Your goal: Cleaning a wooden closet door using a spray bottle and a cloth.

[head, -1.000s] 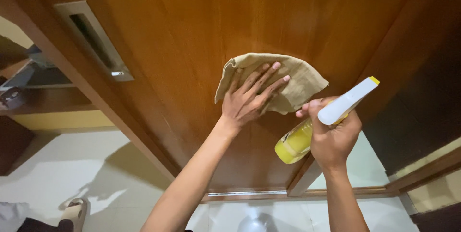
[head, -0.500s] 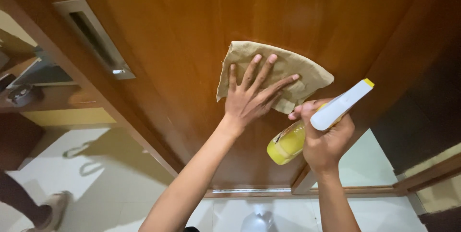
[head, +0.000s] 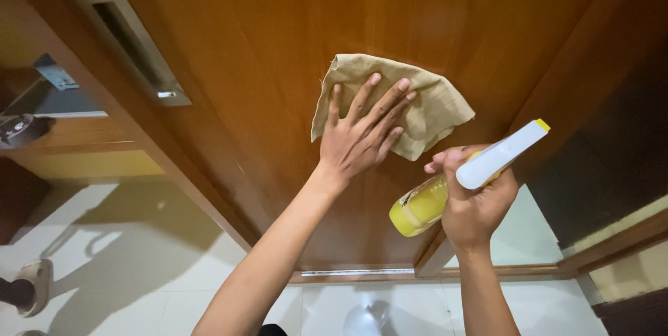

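Head cam: left hand [head: 358,142] flat on cloth [head: 431,103]

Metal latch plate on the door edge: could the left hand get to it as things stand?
Probably yes. The left hand lies flat on the cloth against the door, and only bare wood lies between it and the latch plate. The hand would have to leave the cloth.

Warm, yellowish indoor light falls on the door [head: 264,51], leaving a soft sheen down its varnished middle while the right edge sinks into near-black shadow. The floor [head: 125,252] is brighter, crossed by long, soft-edged shadows. The left hand [head: 362,134] and cloth [head: 424,99] are fairly sharp; the door's grain looks slightly smeared, possibly from motion. Wide-angle distortion bends the frame's edges and skews the slot [head: 129,40].
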